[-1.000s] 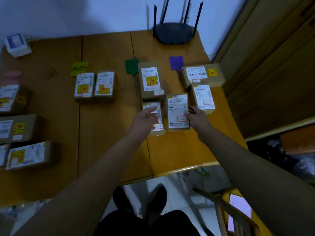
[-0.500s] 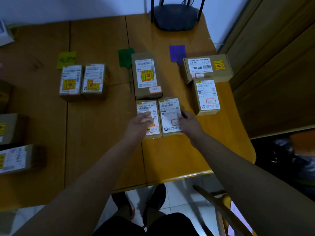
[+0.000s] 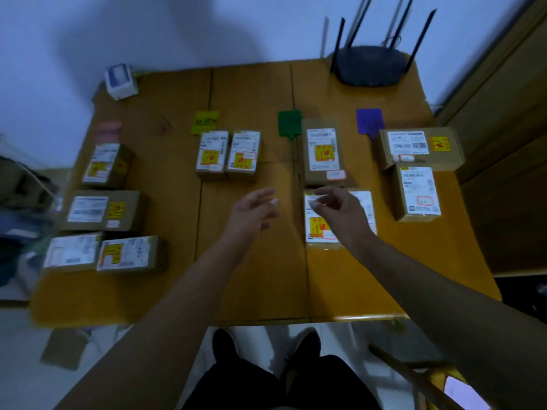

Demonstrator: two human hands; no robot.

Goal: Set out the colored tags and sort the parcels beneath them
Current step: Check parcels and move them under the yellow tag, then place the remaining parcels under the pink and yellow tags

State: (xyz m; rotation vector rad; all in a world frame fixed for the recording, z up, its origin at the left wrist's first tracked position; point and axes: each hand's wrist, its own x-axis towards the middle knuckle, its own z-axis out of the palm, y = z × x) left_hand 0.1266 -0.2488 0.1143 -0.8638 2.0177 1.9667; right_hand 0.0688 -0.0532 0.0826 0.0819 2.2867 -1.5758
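Nearest the camera: both bare forearms reach out over the wooden table [image 3: 260,285]. Left hand [image 3: 251,214] hovers above bare tabletop, fingers loosely spread, holding nothing. Right hand [image 3: 340,214] hangs over 2 side-by-side parcels [image 3: 321,229], fingers slack and parted; contact with them cannot be told through the blur.

Left column, near to far: 2 parcels [image 3: 103,254] side by side, 1 wide parcel [image 3: 102,210], 1 small parcel [image 3: 106,165], then a pink tag [image 3: 108,130].

Next column: 2 parcels standing together [image 3: 228,153] just below a yellow tag [image 3: 205,121].

Third column: beyond the right hand, 1 tall parcel [image 3: 322,153], with a green tag [image 3: 290,124] to its far left.

Right column: 1 parcel [image 3: 418,192], a wide parcel [image 3: 420,146] touching its far end, and a purple tag [image 3: 370,121] at that parcel's far-left corner.

Farthest back: a white box [image 3: 120,81] and a black router [image 3: 373,65] against the wall.
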